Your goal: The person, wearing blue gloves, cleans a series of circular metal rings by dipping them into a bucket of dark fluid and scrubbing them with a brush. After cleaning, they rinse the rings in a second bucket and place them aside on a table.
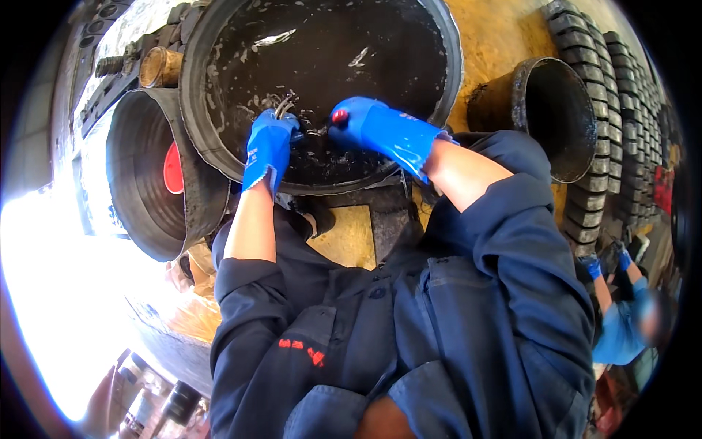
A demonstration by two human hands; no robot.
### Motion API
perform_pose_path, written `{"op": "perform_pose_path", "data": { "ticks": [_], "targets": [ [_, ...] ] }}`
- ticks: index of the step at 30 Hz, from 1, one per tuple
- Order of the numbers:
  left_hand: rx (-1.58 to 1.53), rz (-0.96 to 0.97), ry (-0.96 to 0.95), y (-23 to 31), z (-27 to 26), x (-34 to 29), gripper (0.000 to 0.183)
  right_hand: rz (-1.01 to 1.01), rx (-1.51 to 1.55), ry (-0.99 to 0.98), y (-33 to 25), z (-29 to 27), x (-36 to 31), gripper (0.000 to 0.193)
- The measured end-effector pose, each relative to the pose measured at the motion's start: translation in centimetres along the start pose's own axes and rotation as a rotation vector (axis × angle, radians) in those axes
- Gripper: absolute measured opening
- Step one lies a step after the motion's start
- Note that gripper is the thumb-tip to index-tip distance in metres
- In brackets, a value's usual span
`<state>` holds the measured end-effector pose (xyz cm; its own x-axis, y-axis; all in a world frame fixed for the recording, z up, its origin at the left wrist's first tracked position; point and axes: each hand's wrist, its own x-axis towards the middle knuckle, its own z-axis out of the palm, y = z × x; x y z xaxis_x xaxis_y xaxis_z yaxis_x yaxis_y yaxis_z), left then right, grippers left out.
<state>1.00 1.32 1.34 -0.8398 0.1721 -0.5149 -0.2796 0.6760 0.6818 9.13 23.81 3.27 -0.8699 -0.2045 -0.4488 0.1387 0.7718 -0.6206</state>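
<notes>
A big round black tub [191,110] of dark liquid [322,66] stands in front of me, with pale flecks and glints on its surface. My left hand [269,143], in a long blue rubber glove, is closed around a curved metal part [284,105] over the near left of the tub. Its shiny bent ends stick up past the fingers; the rest is hidden. My right hand [365,126], gloved the same way, is closed around a red-ended handle [339,117] close to the left hand. Whatever is on the handle's other end cannot be made out against the dark liquid.
A second black tub [135,175] lies tipped at the left, a red round thing [173,168] inside. A dark cylindrical drum [556,121] stands at the right, before stacked tyres [585,95]. A rusty can [161,67] sits upper left. Another person [625,325] in blue gloves works lower right.
</notes>
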Motion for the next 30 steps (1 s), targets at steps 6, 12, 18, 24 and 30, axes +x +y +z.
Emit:
{"op": "perform_pose_path", "data": {
  "ticks": [6,12,18,24,30],
  "targets": [
    [0.474,0.142,0.197,-2.1,-1.9,-0.5,0.035,0.409,0.016,0.085,-1.1,-2.0,0.4,0.036],
    [-0.767,0.127,-0.036,-0.8,-2.0,-0.8,0.039,0.326,0.808,0.225,-1.1,-4.1,0.8,0.037],
    [-1.018,0.119,0.011,-0.8,-3.1,-0.3,0.046,0.011,1.398,0.24,-5.5,-1.5,0.8,0.032],
    [-1.039,0.196,0.07,-0.9,-3.3,-0.6,0.048,0.096,0.59,0.384,-4.1,-2.2,3.1,0.035],
    [-1.144,0.183,0.125,-2.7,-3.5,0.8,0.045,0.388,0.619,0.437,0.3,-3.4,2.4,0.038]
  ]
}}
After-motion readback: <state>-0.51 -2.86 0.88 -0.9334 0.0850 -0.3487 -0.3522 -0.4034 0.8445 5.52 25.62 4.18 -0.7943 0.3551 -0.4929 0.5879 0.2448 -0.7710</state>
